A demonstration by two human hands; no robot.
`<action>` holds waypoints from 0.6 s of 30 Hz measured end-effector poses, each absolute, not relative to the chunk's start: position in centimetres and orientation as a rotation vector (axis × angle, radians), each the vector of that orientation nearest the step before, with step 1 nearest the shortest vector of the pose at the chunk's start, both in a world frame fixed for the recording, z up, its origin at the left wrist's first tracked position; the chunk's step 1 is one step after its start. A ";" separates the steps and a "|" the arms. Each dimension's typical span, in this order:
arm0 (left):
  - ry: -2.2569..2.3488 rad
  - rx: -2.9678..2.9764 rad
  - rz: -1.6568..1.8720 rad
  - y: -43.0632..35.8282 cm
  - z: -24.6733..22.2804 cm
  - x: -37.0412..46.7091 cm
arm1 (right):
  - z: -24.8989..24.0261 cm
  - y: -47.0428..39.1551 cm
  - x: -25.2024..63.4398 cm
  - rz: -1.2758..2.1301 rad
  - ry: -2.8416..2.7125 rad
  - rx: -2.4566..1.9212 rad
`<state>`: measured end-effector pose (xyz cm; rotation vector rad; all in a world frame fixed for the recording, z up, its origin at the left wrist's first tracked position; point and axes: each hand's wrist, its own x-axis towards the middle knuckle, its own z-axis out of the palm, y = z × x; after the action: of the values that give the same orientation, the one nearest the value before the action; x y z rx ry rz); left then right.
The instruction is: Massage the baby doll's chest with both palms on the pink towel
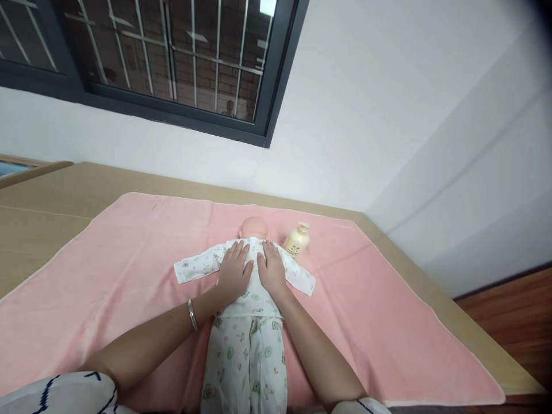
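A baby doll [254, 296] lies stretched out with its bald head [253, 227] toward the wall. It wears a white printed top and matching trousers [245, 356], sleeves spread to both sides; no face shows. My left hand [235, 273] rests flat on the left side of the doll's upper body, fingers extended. On the right side my right hand [271, 270] lies flat in the same way, its thumb close to the left one. A cream pump bottle [297, 240] is by the doll's right-hand sleeve, near the head.
A pink blanket [366, 322] is spread under the doll on a wooden table [38, 224]. Behind it rises a white wall [345, 115] with a dark-framed, barred window [172, 57]. Wooden panelling [513, 310] stands at the right, and a wooden edge [38, 171] at the far left.
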<state>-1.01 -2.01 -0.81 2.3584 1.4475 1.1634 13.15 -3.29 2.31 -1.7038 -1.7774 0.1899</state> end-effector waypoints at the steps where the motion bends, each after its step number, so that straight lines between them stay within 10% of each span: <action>1: 1.448 2.359 1.159 -2.0 -0.8 -1.0 | 2.2 -3.3 13.2 0.189 -1.771 -1.700; 18: 1.562 2.440 0.924 0.3 1.6 -0.7 | 2.1 -6.8 12.1 0.188 -1.878 -1.805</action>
<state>-0.72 0.33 1.63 2.4400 1.5617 0.9240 12.06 -6.80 2.14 -1.8045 -1.8782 0.1879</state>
